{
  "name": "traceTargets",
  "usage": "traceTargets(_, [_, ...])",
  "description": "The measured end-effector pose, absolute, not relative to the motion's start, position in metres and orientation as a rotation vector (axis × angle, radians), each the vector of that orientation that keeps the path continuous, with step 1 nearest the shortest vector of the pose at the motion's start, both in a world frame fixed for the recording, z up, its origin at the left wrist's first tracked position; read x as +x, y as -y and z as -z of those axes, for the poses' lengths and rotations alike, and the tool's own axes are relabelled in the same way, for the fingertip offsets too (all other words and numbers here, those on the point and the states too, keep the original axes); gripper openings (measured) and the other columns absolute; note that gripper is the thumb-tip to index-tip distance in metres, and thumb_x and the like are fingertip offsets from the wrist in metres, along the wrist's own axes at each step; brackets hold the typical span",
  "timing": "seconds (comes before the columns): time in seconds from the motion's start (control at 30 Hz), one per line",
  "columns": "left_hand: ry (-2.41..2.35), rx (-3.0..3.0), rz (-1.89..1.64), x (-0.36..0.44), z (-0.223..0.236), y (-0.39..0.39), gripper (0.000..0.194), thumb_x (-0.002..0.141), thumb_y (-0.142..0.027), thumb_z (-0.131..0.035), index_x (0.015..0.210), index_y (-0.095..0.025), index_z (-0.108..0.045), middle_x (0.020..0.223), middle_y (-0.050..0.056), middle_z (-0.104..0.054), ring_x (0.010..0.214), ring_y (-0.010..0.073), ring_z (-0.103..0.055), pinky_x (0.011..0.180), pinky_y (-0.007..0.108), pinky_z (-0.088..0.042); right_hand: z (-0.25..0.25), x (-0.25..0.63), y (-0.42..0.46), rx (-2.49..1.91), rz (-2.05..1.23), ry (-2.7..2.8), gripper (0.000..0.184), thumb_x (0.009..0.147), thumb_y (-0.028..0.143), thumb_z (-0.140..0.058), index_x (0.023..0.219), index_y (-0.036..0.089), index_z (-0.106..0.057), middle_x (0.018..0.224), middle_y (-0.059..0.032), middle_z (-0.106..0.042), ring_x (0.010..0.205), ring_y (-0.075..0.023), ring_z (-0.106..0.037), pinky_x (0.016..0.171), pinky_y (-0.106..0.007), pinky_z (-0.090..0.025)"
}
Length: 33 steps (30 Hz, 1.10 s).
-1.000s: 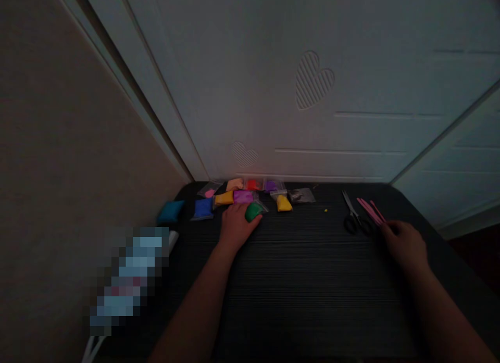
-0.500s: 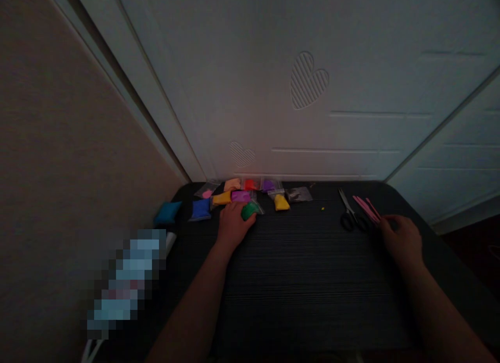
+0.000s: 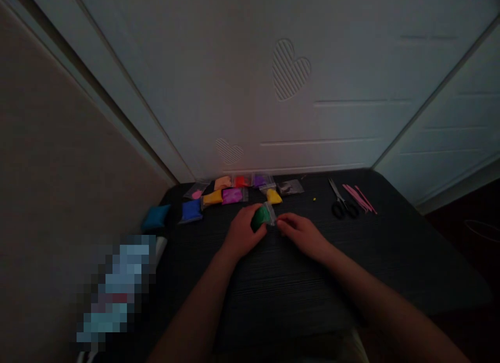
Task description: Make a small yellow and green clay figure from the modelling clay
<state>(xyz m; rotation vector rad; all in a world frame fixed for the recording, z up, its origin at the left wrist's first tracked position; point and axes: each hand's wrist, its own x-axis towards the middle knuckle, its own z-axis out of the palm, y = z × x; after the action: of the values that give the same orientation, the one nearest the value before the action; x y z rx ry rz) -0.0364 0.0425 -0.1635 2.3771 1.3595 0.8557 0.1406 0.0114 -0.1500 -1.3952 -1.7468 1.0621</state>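
My left hand (image 3: 244, 233) is closed around a small clear zip bag of green modelling clay (image 3: 261, 216), its see-through top edge pointing right. My right hand (image 3: 300, 233) is just to the right of that edge, thumb and fingertips drawn together in a pinch. Whether the fingertips grip the bag is too dark to tell. Beyond the hands lie a yellow clay bag (image 3: 274, 196) and a magenta clay bag (image 3: 233, 196).
More clay bags, including a blue one (image 3: 191, 210), line the back of the dark table (image 3: 297, 295) below a white panel. Scissors (image 3: 340, 201) and pink modelling tools (image 3: 358, 198) lie at right. A teal packet (image 3: 156, 216) and a blurred-out object (image 3: 121, 285) are at left.
My left hand has lifted the green clay bag away from the row, towards me. My right hand has left the pink tools and come left to the bag. The view has shifted slightly.
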Motion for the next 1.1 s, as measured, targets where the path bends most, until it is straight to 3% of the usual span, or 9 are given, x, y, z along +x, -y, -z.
traceTargets(0.23, [-2.050, 2.354, -0.731, -0.050, 0.169, -0.059, 0.043, 0.072, -0.028, -0.045, 0.114, -0.016, -0.044, 0.107, 0.011, -0.052, 0.101, 0.0264, -0.042, 0.087, 0.041, -0.029, 0.170, 0.135, -0.011, -1.367, -1.061, 1.608, 0.021, 0.077, 0.030, -0.045, 0.092, 0.020, -0.055, 0.075, 0.0004, -0.056, 0.067, -0.0109, -0.051, 0.062, -0.023, -0.040])
traceTargets(0.37, [-2.243, 2.336, -0.734, -0.053, 0.167, -0.064, 0.046, 0.073, -0.029, -0.043, 0.117, -0.014, -0.041, 0.117, 0.014, -0.045, 0.108, 0.0286, -0.035, 0.090, 0.044, -0.024, 0.169, 0.137, -0.011, -1.354, -1.090, 1.586, 0.019, 0.076, 0.028, -0.045, 0.090, 0.021, -0.055, 0.074, 0.0010, -0.055, 0.067, -0.0110, -0.051, 0.061, -0.023, -0.039])
traceTargets(0.5, [-2.244, 2.428, -0.788, -0.034, 0.160, -0.060, 0.042, 0.075, -0.030, -0.042, 0.114, -0.014, -0.045, 0.121, 0.013, -0.043, 0.113, 0.0285, -0.030, 0.095, 0.047, -0.014, 0.172, 0.136, -0.016, -1.324, -1.153, 1.474, 0.018, 0.075, 0.028, -0.045, 0.088, 0.021, -0.055, 0.070, 0.0016, -0.054, 0.063, -0.0107, -0.049, 0.056, -0.023, -0.038])
traceTargets(0.67, [-2.107, 2.519, -0.752, 0.006, 0.154, -0.061, 0.033, 0.078, -0.035, -0.037, 0.099, -0.017, -0.056, 0.108, 0.009, -0.055, 0.108, 0.0271, -0.036, 0.095, 0.048, -0.007, 0.178, 0.138, -0.025, -1.190, -1.314, 1.113, 0.021, 0.073, 0.029, -0.048, 0.090, 0.019, -0.052, 0.065, 0.0016, -0.053, 0.053, -0.0090, -0.047, 0.046, -0.021, -0.035])
traceTargets(0.9, [-2.305, 2.305, -0.651, 0.036, 0.154, -0.090, 0.051, 0.074, -0.055, -0.030, 0.080, -0.015, -0.062, 0.089, 0.012, -0.060, 0.095, 0.0304, -0.043, 0.089, 0.054, -0.011, 0.188, 0.143, -0.038, -1.068, -1.397, 0.833, 0.021, 0.071, 0.031, -0.048, 0.087, 0.017, -0.050, 0.060, 0.0036, -0.048, 0.043, -0.0061, -0.041, 0.041, -0.019, -0.032])
traceTargets(1.1, [-2.267, 2.271, -0.497, 0.028, 0.153, -0.100, 0.038, 0.069, -0.046, -0.040, 0.076, -0.015, -0.061, 0.084, 0.012, -0.061, 0.090, 0.0300, -0.047, 0.086, 0.053, -0.015, 0.190, 0.145, -0.040, -1.021, -1.418, 0.777, 0.023, 0.070, 0.031, -0.049, 0.088, 0.017, -0.049, 0.061, 0.0027, -0.048, 0.045, -0.0063, -0.042, 0.042, -0.019, -0.034])
